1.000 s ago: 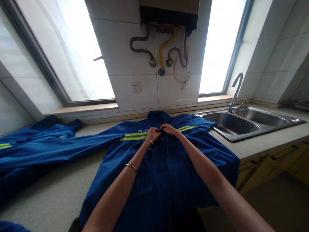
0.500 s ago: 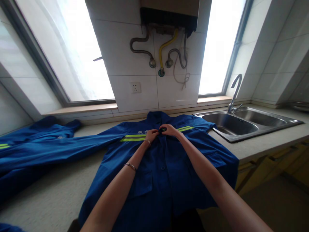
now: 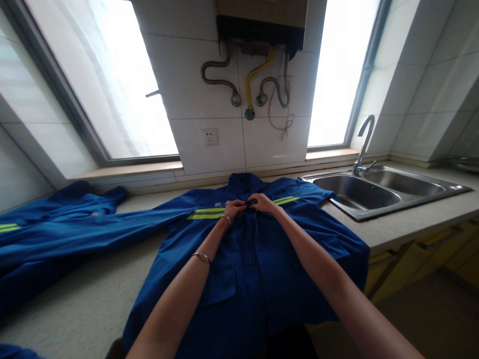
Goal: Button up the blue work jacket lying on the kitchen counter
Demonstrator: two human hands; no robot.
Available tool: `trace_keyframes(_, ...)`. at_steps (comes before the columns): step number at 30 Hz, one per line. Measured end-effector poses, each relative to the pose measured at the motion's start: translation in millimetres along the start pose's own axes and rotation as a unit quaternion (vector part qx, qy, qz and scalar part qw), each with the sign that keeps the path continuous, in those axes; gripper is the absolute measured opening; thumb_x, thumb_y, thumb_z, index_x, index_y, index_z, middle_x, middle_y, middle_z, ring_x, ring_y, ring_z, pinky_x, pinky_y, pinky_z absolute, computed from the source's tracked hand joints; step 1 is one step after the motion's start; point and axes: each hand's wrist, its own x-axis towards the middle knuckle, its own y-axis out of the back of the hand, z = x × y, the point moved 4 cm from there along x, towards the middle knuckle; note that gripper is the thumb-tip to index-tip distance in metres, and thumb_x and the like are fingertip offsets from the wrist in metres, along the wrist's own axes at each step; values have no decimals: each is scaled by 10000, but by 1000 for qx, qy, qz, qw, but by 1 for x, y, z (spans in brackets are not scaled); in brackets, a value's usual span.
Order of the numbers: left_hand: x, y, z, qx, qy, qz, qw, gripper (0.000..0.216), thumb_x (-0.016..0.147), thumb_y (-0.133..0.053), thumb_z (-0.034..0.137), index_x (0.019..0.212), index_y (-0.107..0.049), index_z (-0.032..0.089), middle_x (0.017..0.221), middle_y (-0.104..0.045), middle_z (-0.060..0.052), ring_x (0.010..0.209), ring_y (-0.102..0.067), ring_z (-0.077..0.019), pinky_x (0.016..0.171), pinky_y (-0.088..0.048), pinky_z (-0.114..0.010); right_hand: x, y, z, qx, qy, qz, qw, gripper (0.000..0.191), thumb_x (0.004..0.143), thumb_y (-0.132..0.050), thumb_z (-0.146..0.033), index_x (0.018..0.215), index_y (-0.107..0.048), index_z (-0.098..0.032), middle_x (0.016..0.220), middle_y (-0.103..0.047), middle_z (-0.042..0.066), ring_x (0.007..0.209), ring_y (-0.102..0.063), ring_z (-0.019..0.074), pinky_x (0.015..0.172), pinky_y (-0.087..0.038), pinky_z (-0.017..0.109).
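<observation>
A blue work jacket (image 3: 247, 269) with yellow-green reflective stripes (image 3: 204, 214) lies face up on the countertop (image 3: 86, 294), collar toward the wall. My left hand (image 3: 234, 208) and my right hand (image 3: 263, 202) meet at the jacket's front opening just below the collar. Both hands pinch the fabric edges there, fingers closed. Thin bracelets circle my left wrist and forearm.
Another blue garment (image 3: 45, 234) lies spread at the left of the counter. A steel double sink (image 3: 377, 192) with a tap (image 3: 364, 142) sits at the right. Pipes (image 3: 254, 89) hang from a water heater on the tiled wall, above a socket (image 3: 211, 136). Windows flank the wall.
My hands have stayed at the jacket's upper front, shifting only slightly while they work the fabric. The view has tilted a little.
</observation>
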Motion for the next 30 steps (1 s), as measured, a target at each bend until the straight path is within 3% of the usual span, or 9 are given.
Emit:
trace_keyframes(5, -1, 1, 3, 60, -21, 6, 998, 152, 558, -743, 159, 701, -697, 135, 664, -682, -20, 615, -611, -127, 624, -483, -230, -2, -6, 1, -38, 6, 2, 999, 224, 751, -605, -87, 951, -698, -130, 943, -671, 60, 867, -597, 163, 768, -424, 229)
trace_keyframes(9, -4, 2, 9, 85, -37, 19, 995, 241, 542, -731, 102, 780, -723, 137, 757, -713, -36, 700, -640, -148, 675, -497, -237, -4, -6, 1, -67, 10, 1, 998, 221, 750, -587, -84, 931, -696, -148, 935, -668, 49, 867, -591, 165, 765, -421, 228)
trace_keyframes(14, -8, 6, 12, 121, -44, 18, 992, 211, 584, -733, 176, 788, -749, 124, 722, -718, -55, 669, -641, -170, 671, -497, -266, -4, -4, 2, -83, 14, -9, 996, 220, 759, -584, -99, 928, -704, -171, 946, -673, 36, 890, -596, 167, 785, -426, 225)
trace_keyframes(21, -7, 8, 15, 162, -74, -43, 983, 281, 624, -724, 287, 849, -756, 122, 781, -731, -59, 711, -651, -184, 684, -482, -259, -2, -9, 6, -68, 16, -13, 997, 271, 790, -550, -62, 985, -714, -152, 990, -689, 54, 932, -613, 163, 841, -434, 221)
trace_keyframes(30, -10, -2, 26, 275, -148, -25, 950, 193, 730, -619, 267, 800, -739, 134, 776, -716, -52, 735, -636, -181, 691, -470, -252, -2, -11, 6, -67, 13, -13, 998, 289, 788, -538, -62, 1004, -713, -141, 1005, -687, 69, 949, -612, 177, 866, -432, 239)
